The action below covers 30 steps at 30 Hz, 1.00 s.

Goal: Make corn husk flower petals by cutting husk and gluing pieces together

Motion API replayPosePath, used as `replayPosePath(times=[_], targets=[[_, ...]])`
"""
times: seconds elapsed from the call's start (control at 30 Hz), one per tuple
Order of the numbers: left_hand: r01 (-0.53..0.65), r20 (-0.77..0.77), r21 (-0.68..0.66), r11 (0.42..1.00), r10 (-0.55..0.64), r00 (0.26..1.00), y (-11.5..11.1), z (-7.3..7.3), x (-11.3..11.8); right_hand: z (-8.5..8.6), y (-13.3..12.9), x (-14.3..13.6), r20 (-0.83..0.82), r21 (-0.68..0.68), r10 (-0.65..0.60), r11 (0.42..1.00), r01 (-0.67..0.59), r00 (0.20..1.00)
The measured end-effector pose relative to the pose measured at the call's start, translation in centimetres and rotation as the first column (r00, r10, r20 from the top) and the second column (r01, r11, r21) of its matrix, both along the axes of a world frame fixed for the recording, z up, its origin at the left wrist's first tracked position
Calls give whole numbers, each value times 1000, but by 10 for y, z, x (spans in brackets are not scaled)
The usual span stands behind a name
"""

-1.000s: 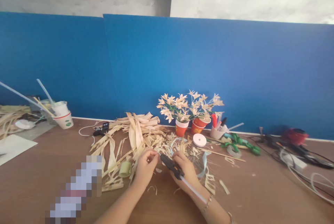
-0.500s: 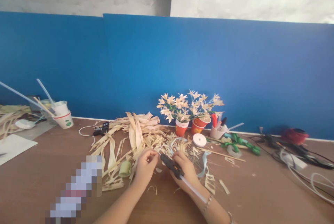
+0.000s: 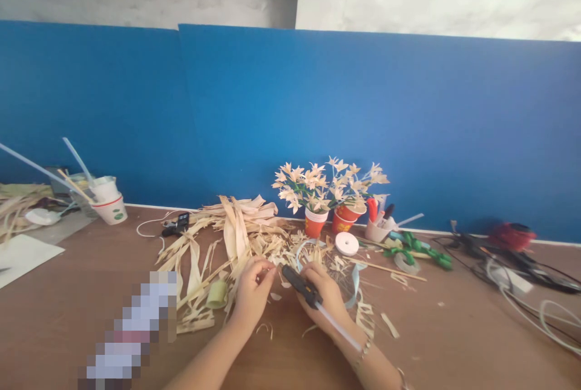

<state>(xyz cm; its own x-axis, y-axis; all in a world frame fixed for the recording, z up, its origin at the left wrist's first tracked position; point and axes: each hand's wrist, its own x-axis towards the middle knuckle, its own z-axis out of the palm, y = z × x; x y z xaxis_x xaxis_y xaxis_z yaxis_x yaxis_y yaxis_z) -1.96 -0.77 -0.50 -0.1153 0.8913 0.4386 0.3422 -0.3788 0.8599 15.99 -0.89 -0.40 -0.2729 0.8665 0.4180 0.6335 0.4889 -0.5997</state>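
My right hand (image 3: 323, 293) is wrapped round a black hot glue gun (image 3: 299, 286), with a translucent glue stick (image 3: 338, 326) running out of its back toward my wrist. The gun's nose points up and left, at my left hand (image 3: 255, 286). Thumb and fingers of that left hand are pinched together; what they hold is too small to make out. Dried corn husks (image 3: 236, 229) lie just beyond my left hand, and a pale green roll (image 3: 216, 294) sits beside it. A white round spool (image 3: 347, 244) rests beyond my right hand.
Paper cups (image 3: 314, 224) with husk flowers (image 3: 313, 181) stand at the back against a blue partition (image 3: 227, 105). Green tape pieces (image 3: 420, 247) lie to their right. Cables (image 3: 494, 278) spread at far right. A white cup (image 3: 109, 208) with sticks stands at left.
The glue gun has drawn back slightly to the right, away from my left fingers. My left hand stays in nearly the same pinch.
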Motion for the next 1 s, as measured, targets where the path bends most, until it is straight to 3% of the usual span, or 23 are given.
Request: replayPosePath(times=[0.13,0.27,0.33,0.4,0.47,0.53,0.6,0.67,0.73,0.8,0.83,0.87,0.93,1.0], targets=[[7,-107,67,998,0,994,-2,2,-2,1,8,6,-66,-137,-53,990,44,996],[158,-200,70,985,-142,970,-2,-4,-3,20,3,8,-159,-223,-36,975,-1,987],[224,-225,5,975,-217,950,-1,-6,-3,37,-6,10,-75,-186,102,976,-115,992],[205,-203,-98,974,-221,954,-1,-8,-3,53,-13,15,102,-179,234,960,-213,967],[133,-108,-210,969,-158,981,0,-8,-3,62,-14,23,288,-200,220,966,-166,932],[95,30,-293,951,-91,995,2,-7,-3,62,-10,32,428,-194,19,978,71,904],[109,151,-314,943,-64,987,3,-7,-2,56,-5,41,456,-135,-206,945,296,866],[130,218,-303,944,-64,974,4,-7,-1,49,-4,49,324,-128,-210,956,263,922],[134,247,-296,946,-59,967,5,-9,-2,41,-8,60,167,-212,-39,974,74,985],[128,271,-292,948,-46,962,6,-10,-2,33,-11,77,141,-318,33,948,14,989],[117,281,-288,950,-33,959,6,-10,-3,28,-10,89,206,-331,-36,938,104,978],[111,292,-280,953,-26,956,6,-11,-3,24,-8,102,318,-309,-181,908,282,930],[105,308,-264,959,-19,951,6,-10,-3,15,1,131,485,-212,-427,790,576,763],[103,324,-246,964,-18,946,6,-9,-3,7,11,157,563,-197,-499,693,693,659]])
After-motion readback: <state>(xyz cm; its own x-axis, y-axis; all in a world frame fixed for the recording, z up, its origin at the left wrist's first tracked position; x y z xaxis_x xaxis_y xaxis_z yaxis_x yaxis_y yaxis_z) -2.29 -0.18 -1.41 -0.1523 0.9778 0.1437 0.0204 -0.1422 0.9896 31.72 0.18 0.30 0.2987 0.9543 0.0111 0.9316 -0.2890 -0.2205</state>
